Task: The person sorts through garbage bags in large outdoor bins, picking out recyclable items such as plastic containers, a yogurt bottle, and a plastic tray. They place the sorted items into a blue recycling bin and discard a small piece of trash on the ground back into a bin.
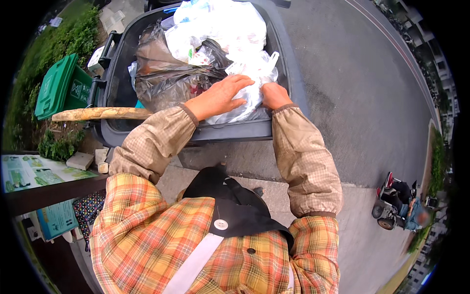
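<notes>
Before me stands a dark grey wheeled waste bin, filled with bagged rubbish. My left hand hovers over or rests on the bags, its fingers apart and nothing visible in its grasp. Beside it, my right hand is curled with its knuckles up at a white, translucent plastic bag by the bin's right wall. The fingers are turned away, but they appear closed on that bag. A thin black plastic bag bulges left of my hands. White bags are heaped at the far end.
A wooden stick juts left across the bin's rim. Farther left are a green lidded bin and an information board. Asphalt road runs along the right, where a person sits on a wheeled vehicle.
</notes>
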Motion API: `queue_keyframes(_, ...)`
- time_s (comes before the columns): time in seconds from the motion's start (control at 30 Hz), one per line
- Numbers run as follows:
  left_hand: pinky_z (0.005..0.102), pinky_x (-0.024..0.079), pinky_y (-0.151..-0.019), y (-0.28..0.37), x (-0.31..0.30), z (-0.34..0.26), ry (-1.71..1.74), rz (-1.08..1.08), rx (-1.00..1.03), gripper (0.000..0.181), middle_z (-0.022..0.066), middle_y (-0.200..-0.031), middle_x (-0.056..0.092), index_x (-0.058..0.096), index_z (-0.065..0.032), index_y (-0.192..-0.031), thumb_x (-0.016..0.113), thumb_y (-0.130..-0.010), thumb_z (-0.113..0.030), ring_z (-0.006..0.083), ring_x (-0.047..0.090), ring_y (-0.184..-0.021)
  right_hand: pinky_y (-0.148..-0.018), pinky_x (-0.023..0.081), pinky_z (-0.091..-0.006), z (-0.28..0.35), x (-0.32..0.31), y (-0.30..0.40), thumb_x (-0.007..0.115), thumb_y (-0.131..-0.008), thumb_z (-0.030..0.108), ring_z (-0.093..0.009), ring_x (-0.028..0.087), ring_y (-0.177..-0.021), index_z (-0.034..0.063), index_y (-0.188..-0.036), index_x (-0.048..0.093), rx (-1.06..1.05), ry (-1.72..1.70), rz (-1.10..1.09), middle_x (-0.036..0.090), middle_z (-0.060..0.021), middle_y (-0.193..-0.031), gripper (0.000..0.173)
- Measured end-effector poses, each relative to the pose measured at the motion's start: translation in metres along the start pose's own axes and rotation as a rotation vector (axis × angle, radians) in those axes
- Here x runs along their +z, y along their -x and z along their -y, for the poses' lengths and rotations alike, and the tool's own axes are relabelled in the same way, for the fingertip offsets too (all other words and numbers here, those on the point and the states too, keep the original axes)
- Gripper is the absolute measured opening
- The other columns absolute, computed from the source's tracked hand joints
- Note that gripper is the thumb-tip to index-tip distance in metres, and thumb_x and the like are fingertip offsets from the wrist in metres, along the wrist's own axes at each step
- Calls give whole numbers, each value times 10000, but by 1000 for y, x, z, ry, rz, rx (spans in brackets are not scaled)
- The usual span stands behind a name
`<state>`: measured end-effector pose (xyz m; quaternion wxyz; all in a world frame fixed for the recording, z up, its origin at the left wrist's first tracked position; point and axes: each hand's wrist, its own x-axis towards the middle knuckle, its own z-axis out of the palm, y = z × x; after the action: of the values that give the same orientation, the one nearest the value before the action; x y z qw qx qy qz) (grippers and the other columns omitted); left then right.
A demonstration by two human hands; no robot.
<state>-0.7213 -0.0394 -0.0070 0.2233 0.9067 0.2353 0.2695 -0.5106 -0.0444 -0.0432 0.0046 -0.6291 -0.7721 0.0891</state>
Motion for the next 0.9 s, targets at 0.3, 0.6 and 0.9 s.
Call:
queue_keyframes(0.3, 325, 453, -596, -18, 38, 23, 154, 490, -291, 224, 104, -669, 616, 616, -8, -777, 732, -695, -181, 188, 590, -644, -724, 488, -400, 7, -19, 17, 578, -644, 38, -344, 605, -858, 19, -819, 652, -8, -45, 185, 617, -212, -876, 192)
queue_keyframes(0.6, 366, 457, -608, 0, 63, 37, -28, 391, -411, 141, 143, -649, 616, 656, -30, -703, 718, -646, -142, 271, 604, -641, -776, 450, -383, 42, -40, 85, 592, -716, 35, -320, 562, -912, 5, -874, 591, -187, -259, -513, 573, -140, -987, 161)
queue_keyframes(0.9, 379, 437, -796, -26, 22, -45, -275, 39, -35, 296, 151, -1029, 534, 545, 1, -1027, 601, -765, -124, 316, 511, -949, -789, 456, -347, -25, 76, 300, 573, -740, -8, -291, 565, -934, 26, -959, 589, 462, -515, -720, 588, -131, -978, 222)
